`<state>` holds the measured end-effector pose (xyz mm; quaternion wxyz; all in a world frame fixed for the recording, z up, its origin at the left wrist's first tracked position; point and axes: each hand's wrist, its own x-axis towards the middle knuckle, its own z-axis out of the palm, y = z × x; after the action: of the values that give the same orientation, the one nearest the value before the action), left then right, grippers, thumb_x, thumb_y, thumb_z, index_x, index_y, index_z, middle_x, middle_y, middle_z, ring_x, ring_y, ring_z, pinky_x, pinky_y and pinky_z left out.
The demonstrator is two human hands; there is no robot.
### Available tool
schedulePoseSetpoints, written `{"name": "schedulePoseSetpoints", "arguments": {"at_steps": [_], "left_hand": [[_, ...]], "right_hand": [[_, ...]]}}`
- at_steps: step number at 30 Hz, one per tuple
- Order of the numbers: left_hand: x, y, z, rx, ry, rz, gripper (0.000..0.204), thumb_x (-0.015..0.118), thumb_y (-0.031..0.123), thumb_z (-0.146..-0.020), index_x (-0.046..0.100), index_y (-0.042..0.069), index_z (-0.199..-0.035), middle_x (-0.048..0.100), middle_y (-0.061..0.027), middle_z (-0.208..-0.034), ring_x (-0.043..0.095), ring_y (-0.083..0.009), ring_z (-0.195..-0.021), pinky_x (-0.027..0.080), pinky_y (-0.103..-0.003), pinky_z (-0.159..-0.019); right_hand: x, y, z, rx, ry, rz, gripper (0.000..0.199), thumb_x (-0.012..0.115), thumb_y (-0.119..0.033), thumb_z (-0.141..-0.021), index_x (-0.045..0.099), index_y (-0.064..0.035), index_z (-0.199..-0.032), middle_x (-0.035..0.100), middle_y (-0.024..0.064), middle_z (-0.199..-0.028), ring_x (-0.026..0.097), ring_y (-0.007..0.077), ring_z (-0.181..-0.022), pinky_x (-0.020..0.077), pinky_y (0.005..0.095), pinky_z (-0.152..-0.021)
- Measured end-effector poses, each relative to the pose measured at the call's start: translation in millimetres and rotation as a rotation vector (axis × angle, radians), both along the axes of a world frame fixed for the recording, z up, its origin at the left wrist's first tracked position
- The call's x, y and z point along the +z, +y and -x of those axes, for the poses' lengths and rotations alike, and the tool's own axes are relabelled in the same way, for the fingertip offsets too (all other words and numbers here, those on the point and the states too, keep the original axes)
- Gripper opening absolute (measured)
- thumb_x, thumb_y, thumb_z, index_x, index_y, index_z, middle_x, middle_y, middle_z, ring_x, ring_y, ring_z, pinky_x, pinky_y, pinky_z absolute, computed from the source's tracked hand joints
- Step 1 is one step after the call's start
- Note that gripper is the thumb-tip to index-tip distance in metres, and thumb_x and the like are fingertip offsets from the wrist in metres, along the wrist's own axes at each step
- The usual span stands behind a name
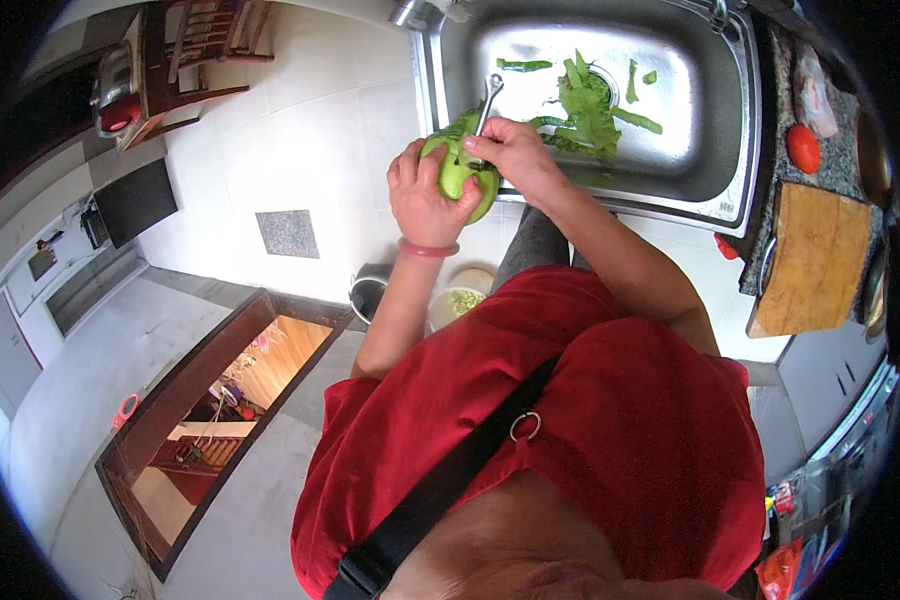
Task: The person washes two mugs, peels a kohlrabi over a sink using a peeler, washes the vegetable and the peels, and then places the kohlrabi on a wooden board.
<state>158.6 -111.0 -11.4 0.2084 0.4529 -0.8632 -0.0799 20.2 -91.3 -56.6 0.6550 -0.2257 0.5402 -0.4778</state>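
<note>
My left hand (422,200) wraps round a large pale-green gourd (454,178) at the sink's left rim, fingers over its top. A metal peeler (490,100) is in my right hand (522,158), its handle end pointing up and its head against the gourd's skin. The thumb presses near the peeler's head. Part of the gourd is darker green, part lighter. Green peel strips (588,105) lie heaped over the drain of the steel sink (695,160), with several loose pieces around them. My palms hide some of the gourd.
Below the gourd, a dark bucket (370,292) and a pale tub (475,280) with light-green bits stand on the floor. On the right counter are a wooden cutting board (820,255), a round red item (803,149) and a clear plastic bag (816,100). A faucet (410,14) is at the sink's far left.
</note>
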Motion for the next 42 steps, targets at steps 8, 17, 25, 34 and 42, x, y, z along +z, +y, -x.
{"name": "schedulePoseSetpoints", "arguments": {"at_steps": [8, 17, 25, 34, 42], "left_hand": [[4.4, 1.0, 1.4, 0.013, -0.033, -0.025, 0.043, 0.060, 0.031, -0.060, 0.054, 0.005, -0.093, 0.051, -0.0180, -0.098, 0.047, -0.0320, -0.090, 0.038, -0.039, -0.079], [4.7, 1.6, 0.9, 0.015, -0.001, -0.080, 0.042, 0.062, 0.023, -0.059, 0.053, 0.004, -0.095, 0.050, -0.0174, -0.103, 0.046, -0.0318, -0.097, 0.036, -0.039, -0.083], [7.1, 2.0, 6.7, 0.022, -0.019, -0.072, 0.039, 0.062, 0.021, -0.059, 0.053, 0.004, -0.093, 0.051, -0.0167, -0.103, 0.046, -0.0308, -0.096, 0.037, -0.039, -0.083], [0.9, 2.7, 1.0, 0.051, 0.028, -0.062, 0.036, 0.061, 0.019, -0.059, 0.055, 0.005, -0.092, 0.052, -0.0155, -0.100, 0.047, -0.0310, -0.092, 0.038, -0.038, -0.081], [2.8, 2.9, 1.3, 0.092, 0.067, -0.087, 0.036, 0.060, 0.020, -0.060, 0.055, 0.005, -0.092, 0.052, -0.0149, -0.101, 0.047, -0.0301, -0.093, 0.038, -0.037, -0.082]], "right_hand": [[-42.0, -9.3, 23.3, -0.545, -0.138, -0.290, 0.012, 0.060, -0.017, -0.076, 0.057, -0.0055, -0.076, 0.052, -0.0001, -0.068, 0.041, 0.0065, -0.055, 0.0357, 0.0198, -0.052], [-47.7, -2.9, 7.0, -0.056, -0.462, -0.266, 0.013, 0.060, -0.022, -0.078, 0.056, -0.0105, -0.082, 0.052, -0.0044, -0.071, 0.042, 0.0049, -0.059, 0.0347, 0.0185, -0.054], [-85.7, -35.5, 5.5, -0.247, -0.173, -0.335, 0.017, 0.063, -0.023, -0.074, 0.057, -0.0077, -0.080, 0.056, 0.0003, -0.073, 0.047, 0.0107, -0.067, 0.0378, 0.0235, -0.060], [-99.5, -35.7, -12.5, -0.559, -0.076, -0.207, 0.015, 0.064, -0.013, -0.072, 0.057, -0.0006, -0.076, 0.059, 0.0063, -0.076, 0.053, 0.0140, -0.071, 0.0425, 0.0268, -0.065], [-136.9, -29.0, 61.5, -0.671, 0.719, -0.141, 0.016, 0.054, -0.018, -0.078, 0.056, -0.0037, -0.073, 0.053, 0.0115, -0.060, 0.049, 0.0176, -0.054, 0.0406, 0.0322, -0.053]]}}
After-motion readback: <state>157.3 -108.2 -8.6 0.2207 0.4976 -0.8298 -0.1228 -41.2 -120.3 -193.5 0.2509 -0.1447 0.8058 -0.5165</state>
